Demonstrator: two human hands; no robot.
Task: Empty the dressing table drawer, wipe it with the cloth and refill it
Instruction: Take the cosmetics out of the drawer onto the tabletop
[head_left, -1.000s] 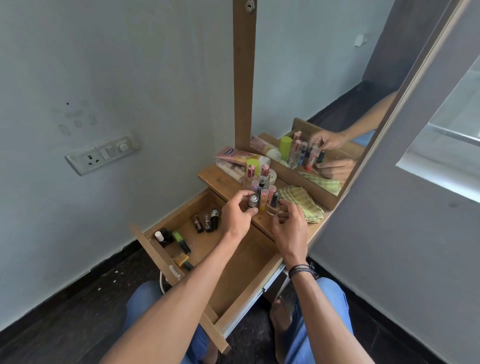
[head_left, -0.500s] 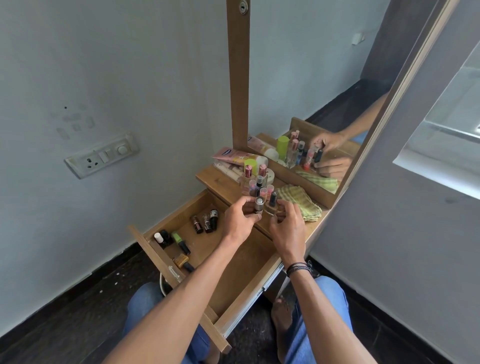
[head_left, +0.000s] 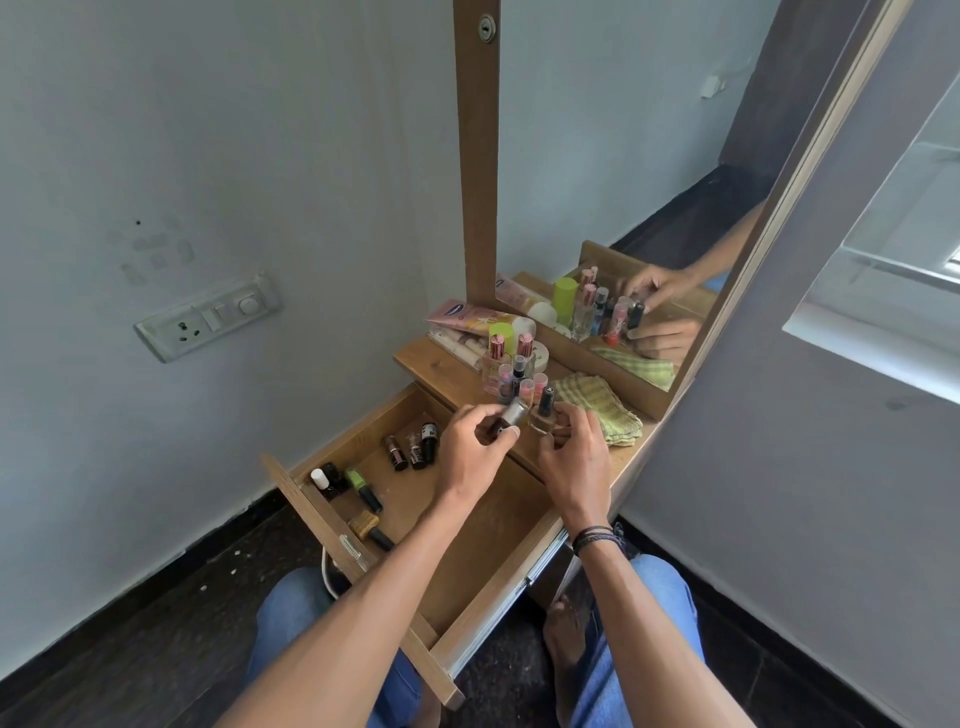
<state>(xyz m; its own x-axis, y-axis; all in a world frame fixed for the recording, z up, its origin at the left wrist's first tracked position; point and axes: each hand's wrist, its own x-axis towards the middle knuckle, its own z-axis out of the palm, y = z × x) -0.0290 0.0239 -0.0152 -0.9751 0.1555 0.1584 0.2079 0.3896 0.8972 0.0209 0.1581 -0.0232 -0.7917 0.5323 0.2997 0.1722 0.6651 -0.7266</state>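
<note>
Head view looking down at a wooden dressing table (head_left: 441, 368) w/ a mirror (head_left: 649, 197). The drawer (head_left: 498, 540) is pulled out toward the person's knees. The left hand (head_left: 475, 449) pinches a tilted silver-capped bottle (head_left: 511, 414) btwn thumb & fingertips, over the drawer's back edge. The right hand (head_left: 574, 460) curls its fingers round the glass base of an upright black-capped bottle (head_left: 544, 405) at the tabletop's front edge. Just behind stands a cluster of small bottles (head_left: 511, 364). A green checked cloth (head_left: 597, 410) lies to their right on the top. In the drawer are three dark bottles (head_left: 413, 449), and nearer the front panel a white-capped bottle (head_left: 319, 478) & a green bottle (head_left: 361, 486).
</note>
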